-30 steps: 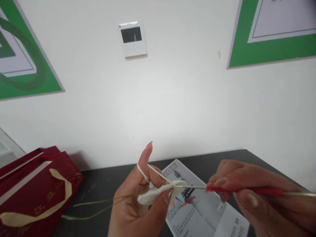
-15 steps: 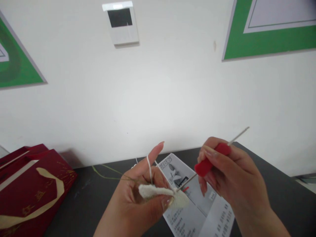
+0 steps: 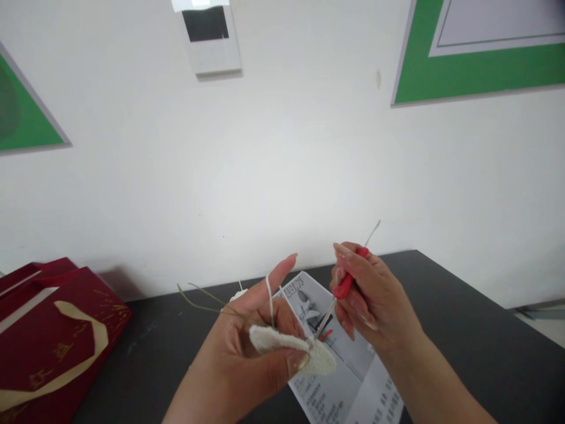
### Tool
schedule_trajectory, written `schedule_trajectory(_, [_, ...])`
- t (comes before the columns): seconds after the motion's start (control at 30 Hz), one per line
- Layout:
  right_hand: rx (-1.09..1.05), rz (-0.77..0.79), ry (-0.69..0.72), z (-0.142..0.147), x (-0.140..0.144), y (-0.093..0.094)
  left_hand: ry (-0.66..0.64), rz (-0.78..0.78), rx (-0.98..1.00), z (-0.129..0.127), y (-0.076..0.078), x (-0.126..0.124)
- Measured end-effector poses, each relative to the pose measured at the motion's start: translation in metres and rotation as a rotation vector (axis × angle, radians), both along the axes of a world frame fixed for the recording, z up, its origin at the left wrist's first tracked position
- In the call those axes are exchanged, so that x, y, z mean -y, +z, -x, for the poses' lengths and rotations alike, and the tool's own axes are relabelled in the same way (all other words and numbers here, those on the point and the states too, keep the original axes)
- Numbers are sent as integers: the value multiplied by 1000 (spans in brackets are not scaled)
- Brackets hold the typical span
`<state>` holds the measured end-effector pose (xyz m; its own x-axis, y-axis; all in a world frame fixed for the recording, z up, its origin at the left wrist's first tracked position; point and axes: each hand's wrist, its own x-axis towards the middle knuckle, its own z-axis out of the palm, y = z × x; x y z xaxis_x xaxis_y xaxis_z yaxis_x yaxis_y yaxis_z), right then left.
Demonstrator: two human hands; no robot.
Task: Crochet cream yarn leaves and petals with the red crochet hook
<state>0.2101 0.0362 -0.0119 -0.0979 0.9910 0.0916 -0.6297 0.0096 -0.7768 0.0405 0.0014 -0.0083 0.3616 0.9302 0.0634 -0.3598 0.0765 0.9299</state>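
Pinched between the thumb and fingers of my left hand [image 3: 247, 353] is a white crochet piece [image 3: 324, 359]. White yarn [image 3: 270, 300] loops over its raised index finger. Thin green strands [image 3: 200, 303] stick out to the left behind that hand. My right hand [image 3: 371, 294] is closed on the red handle of a crochet hook [image 3: 346, 284]. The hook's thin metal shaft slants down to the left, its tip at the edge of the crochet piece, close to my left thumb. Whether the tip is inside a stitch I cannot tell.
A printed sheet [image 3: 339, 394] with a picture and text lies under my hands on the dark table [image 3: 145, 359]. To the left stands a red gift bag [image 3: 48, 347] with a cream ribbon. Behind, a white wall [image 3: 282, 147] carries a panel [image 3: 212, 41] and green-edged boards [image 3: 415, 53].
My right hand has moved left, closer to my left hand, and the crochet hook now stands steeper. My left hand keeps its hold on the crochet piece. The view has shifted slightly.
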Motion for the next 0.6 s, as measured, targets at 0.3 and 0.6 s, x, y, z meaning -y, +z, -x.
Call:
schedule_trajectory(0.3, [-169,128,265,13,-13,-11,64,-5,1,-2,1,-1])
schedule_trajectory(0.6, [-197,-8,187,14,4,-10,407,-89,124,-14,3,3])
